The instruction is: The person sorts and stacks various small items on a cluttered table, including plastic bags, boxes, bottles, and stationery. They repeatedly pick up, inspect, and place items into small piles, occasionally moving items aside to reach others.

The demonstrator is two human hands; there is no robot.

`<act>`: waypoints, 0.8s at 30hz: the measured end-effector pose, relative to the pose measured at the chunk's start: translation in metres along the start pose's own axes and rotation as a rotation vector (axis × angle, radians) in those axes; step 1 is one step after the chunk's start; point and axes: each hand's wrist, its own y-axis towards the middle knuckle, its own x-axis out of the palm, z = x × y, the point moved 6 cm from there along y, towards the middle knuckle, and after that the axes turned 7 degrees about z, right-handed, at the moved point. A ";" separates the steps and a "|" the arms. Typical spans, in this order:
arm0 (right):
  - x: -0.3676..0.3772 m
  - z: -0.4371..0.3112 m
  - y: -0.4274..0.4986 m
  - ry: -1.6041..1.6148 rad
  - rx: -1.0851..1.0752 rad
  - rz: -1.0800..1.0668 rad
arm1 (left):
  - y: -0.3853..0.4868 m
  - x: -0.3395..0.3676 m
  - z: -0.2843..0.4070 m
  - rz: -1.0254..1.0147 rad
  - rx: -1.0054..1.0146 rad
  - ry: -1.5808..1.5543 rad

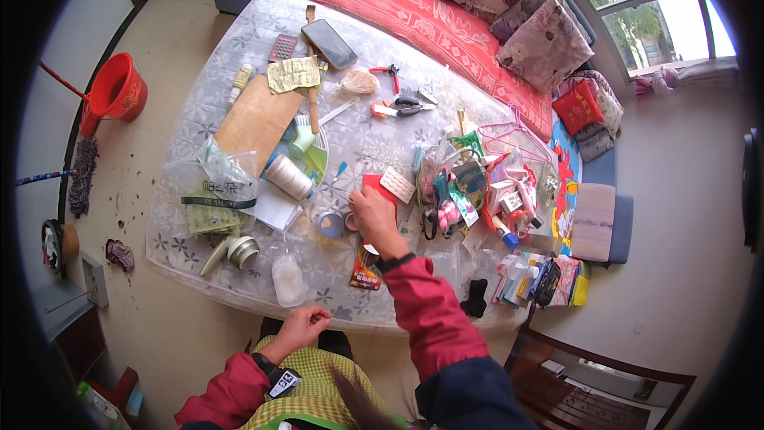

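My right hand [376,218] reaches over the table, fingers pointing down beside a red packet [373,181]. Its fingertips are partly hidden, so I cannot tell whether they grip anything. Close to them lie a small round container [330,224] and a small blue-tipped tool [340,170]. A pale card with rows of small items [397,184] overlaps the packet. Below the wrist is a red printed card pack [365,270]. At the table's near edge, my left hand [302,325] is loosely curled with nothing visible in it. A translucent plastic box [289,280] stands just beyond it.
A large thread cone [290,177], a plastic bag [224,185] and brown paper [259,122] lie left. Pliers [391,76] and a phone [329,43] lie farther back. Filled baskets [453,182] and pink hangers [516,131] crowd the right. A red bucket [119,88] stands on the floor.
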 end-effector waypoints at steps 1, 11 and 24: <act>0.000 0.007 -0.011 0.064 0.131 -0.030 | 0.001 0.000 0.002 0.005 0.019 0.016; 0.023 0.100 0.015 -0.072 0.437 -0.028 | 0.003 0.015 0.002 -0.072 0.027 0.073; 0.008 0.096 -0.093 0.317 0.713 0.092 | 0.028 0.025 0.015 -0.123 -0.002 -0.021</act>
